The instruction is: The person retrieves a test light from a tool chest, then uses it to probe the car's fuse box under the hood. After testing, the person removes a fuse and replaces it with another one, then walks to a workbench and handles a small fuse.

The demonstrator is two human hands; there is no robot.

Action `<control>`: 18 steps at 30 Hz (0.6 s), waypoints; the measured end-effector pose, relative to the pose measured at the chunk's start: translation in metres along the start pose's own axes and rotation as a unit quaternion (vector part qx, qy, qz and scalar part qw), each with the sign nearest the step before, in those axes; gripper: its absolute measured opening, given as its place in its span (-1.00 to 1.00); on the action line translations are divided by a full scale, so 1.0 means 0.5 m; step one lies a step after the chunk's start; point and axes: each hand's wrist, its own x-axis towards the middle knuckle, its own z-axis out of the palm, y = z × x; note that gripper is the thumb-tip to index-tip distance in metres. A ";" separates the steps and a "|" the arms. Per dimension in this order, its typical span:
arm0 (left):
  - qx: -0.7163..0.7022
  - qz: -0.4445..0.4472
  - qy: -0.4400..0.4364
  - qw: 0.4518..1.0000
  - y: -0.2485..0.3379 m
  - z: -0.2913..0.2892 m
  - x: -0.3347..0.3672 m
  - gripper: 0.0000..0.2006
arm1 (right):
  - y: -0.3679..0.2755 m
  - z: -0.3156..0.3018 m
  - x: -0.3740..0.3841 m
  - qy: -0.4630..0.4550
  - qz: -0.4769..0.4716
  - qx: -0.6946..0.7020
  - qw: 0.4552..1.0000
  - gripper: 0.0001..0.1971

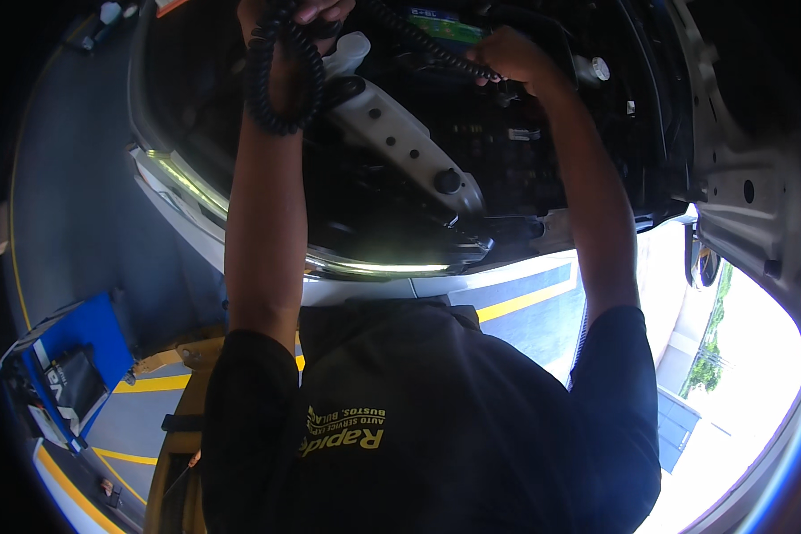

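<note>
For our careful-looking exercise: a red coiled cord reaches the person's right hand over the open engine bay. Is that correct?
Not quite: the head view shows a black coiled cord, not red, reaching the right hand over the open engine bay.

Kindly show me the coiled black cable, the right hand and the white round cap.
Coiled black cable (260, 80): head view, left side of its loop.
Right hand (514, 59): head view, back of the hand.
White round cap (601, 68): head view, its top face.

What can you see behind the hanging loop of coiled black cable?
The person's left forearm shows through the cable loop; whatever lies directly behind the coils themselves is covered and cannot be seen.
</note>
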 end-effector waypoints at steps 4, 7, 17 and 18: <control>0.008 -0.006 0.010 1.000 -0.001 -0.005 0.007 -0.44 | 0.000 -0.003 -0.004 -0.013 0.062 0.081 0.995 -0.73; 0.048 -0.023 0.009 0.999 0.000 -0.006 0.012 -0.43 | 0.000 -0.005 -0.012 -0.024 0.098 0.136 0.986 -0.71; 0.094 -0.033 0.034 0.994 -0.007 0.004 0.011 -0.46 | 0.032 0.078 -0.051 0.153 -0.015 0.044 0.987 -0.73; 0.098 -0.032 0.041 0.994 -0.007 0.006 0.011 -0.46 | 0.038 0.088 -0.053 0.168 -0.016 0.036 0.985 -0.73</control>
